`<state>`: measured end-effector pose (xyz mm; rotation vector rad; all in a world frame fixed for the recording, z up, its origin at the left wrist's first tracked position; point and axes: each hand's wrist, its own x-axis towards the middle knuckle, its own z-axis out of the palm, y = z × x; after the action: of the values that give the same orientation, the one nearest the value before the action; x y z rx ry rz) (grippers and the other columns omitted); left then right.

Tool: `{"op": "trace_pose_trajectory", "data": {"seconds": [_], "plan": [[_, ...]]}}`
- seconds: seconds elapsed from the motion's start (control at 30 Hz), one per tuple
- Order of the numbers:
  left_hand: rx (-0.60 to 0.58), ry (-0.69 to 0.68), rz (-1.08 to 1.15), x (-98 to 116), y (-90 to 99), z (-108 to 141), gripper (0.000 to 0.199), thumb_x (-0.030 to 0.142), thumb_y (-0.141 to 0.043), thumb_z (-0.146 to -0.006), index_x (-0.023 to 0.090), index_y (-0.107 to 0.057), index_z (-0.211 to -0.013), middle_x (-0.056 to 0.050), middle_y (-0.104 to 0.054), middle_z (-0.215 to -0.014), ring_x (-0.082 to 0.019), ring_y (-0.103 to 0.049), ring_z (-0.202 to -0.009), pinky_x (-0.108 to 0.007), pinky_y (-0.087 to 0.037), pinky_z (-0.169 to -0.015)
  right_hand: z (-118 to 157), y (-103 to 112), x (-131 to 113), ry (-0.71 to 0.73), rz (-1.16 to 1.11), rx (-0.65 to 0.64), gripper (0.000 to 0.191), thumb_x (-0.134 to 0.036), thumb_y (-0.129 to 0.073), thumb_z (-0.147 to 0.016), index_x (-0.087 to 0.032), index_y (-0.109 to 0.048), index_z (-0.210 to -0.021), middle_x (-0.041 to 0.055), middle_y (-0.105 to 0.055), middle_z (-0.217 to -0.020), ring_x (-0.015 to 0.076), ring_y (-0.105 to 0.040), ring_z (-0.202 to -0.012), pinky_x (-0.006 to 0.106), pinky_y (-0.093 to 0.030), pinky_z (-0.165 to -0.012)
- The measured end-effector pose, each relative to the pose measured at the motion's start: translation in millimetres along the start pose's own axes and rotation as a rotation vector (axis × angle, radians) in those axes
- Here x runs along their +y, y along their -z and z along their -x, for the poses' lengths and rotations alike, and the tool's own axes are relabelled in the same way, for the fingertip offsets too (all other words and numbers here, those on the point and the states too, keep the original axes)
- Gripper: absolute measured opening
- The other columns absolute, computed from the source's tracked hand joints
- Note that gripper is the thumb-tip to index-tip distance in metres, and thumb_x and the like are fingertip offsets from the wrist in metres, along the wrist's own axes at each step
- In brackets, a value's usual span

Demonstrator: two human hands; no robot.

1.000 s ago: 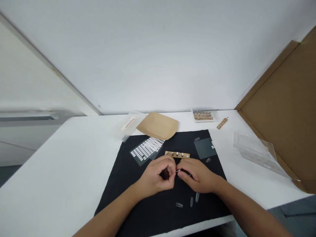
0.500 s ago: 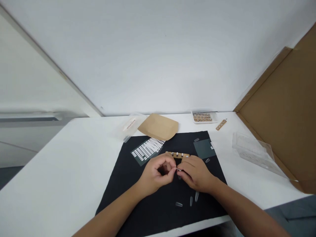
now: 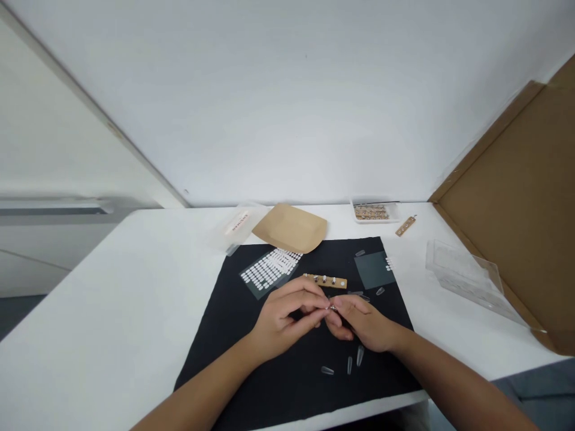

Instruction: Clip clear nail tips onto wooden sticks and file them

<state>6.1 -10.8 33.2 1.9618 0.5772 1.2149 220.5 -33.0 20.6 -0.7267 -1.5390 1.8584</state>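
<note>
Over the black mat [image 3: 269, 383], my left hand [image 3: 287, 317] and my right hand [image 3: 362, 323] meet fingertip to fingertip. Between them is a small shiny metallic piece [image 3: 333, 307], pinched by both hands; its details are too small to tell. Just beyond the fingers lies a cork strip [image 3: 338, 283] with several small studs and white dots. Clear nail tips [image 3: 327, 370] lie on the mat nearer me, and another clear tip [image 3: 380, 291] is right of my right hand. Sheets of white oval stickers [image 3: 263, 274] are at the mat's upper left.
A brown paper envelope [image 3: 291, 228] and a clear packet [image 3: 238, 224] overlap the mat's back edge. Behind on the right stand a small tray [image 3: 376, 220] of studded strips and a loose strip [image 3: 406, 225]. A clear plastic case [image 3: 467, 275] and cardboard [image 3: 516, 209] are at right.
My right hand has turned and its fingers have shifted around the small piece. My left fingers have straightened somewhat. More of the cork strip and some clear tips behind my right hand now show.
</note>
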Motion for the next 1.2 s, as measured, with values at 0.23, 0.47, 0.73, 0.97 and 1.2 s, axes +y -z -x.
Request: {"op": "trace_pose_trajectory", "data": {"seconds": [0.23, 0.47, 0.73, 0.97, 1.2], "plan": [[0.035, 0.147, 0.003, 1, -3.5, 0, 0.006, 0.016, -0.073, -0.095, 0.017, -0.078, -0.099, -0.006, -0.07, -0.094, -0.009, -0.071, -0.059, -0.019, -0.058, -0.055, 4, 4, -3, 0.158, 0.357, 0.145, 0.041, -0.054, -0.043, -0.111, -0.02, -0.06, -0.096, -0.0016, -0.056, -0.079, 0.0131, -0.05, -0.07, 0.026, -0.041, -0.068], [0.074, 0.231, 0.051, -2, -5.9, 3, 0.011, 0.021, -0.073, -0.097, 0.017, -0.08, -0.103, -0.007, -0.07, -0.099, -0.007, -0.07, -0.056, -0.018, -0.059, -0.052, 3, 5, -1, 0.316, 0.723, 0.193, 0.037, -0.039, -0.037, -0.113, -0.021, -0.061, -0.091, 0.0006, -0.063, -0.082, 0.0149, -0.057, -0.076, 0.028, -0.043, -0.075], [0.035, 0.24, 0.12, -4, -6.9, 4, 0.015, 0.02, -0.067, -0.1, 0.016, -0.079, -0.109, -0.008, -0.066, -0.103, -0.008, -0.072, -0.058, -0.016, -0.059, -0.049, 2, 6, 4, 0.384, 0.732, 0.24, 0.031, -0.031, -0.042, -0.111, -0.022, -0.058, -0.087, -0.0007, -0.06, -0.076, 0.0145, -0.054, -0.07, 0.027, -0.041, -0.07], [-0.02, 0.48, 0.294, -6, -8.3, 6, 0.02, 0.032, -0.072, -0.097, 0.013, -0.075, -0.102, -0.006, -0.065, -0.095, -0.012, -0.074, -0.058, -0.017, -0.059, -0.045, 2, 8, 7, 0.376, 0.904, 0.27, 0.03, -0.028, -0.039, -0.109, -0.022, -0.051, -0.082, -0.0015, -0.057, -0.071, 0.0148, -0.05, -0.064, 0.028, -0.037, -0.066], [-0.06, 0.616, 0.366, -13, -10.0, 8, 0.024, 0.034, -0.073, -0.094, 0.011, -0.07, -0.098, -0.005, -0.066, -0.087, -0.015, -0.075, -0.063, -0.02, -0.061, -0.047, -2, 12, 12, 0.52, 1.341, 0.252, 0.028, -0.023, -0.039, -0.107, -0.02, -0.054, -0.083, 0.0022, -0.061, -0.072, 0.0178, -0.052, -0.065, 0.034, -0.034, -0.068]]}}
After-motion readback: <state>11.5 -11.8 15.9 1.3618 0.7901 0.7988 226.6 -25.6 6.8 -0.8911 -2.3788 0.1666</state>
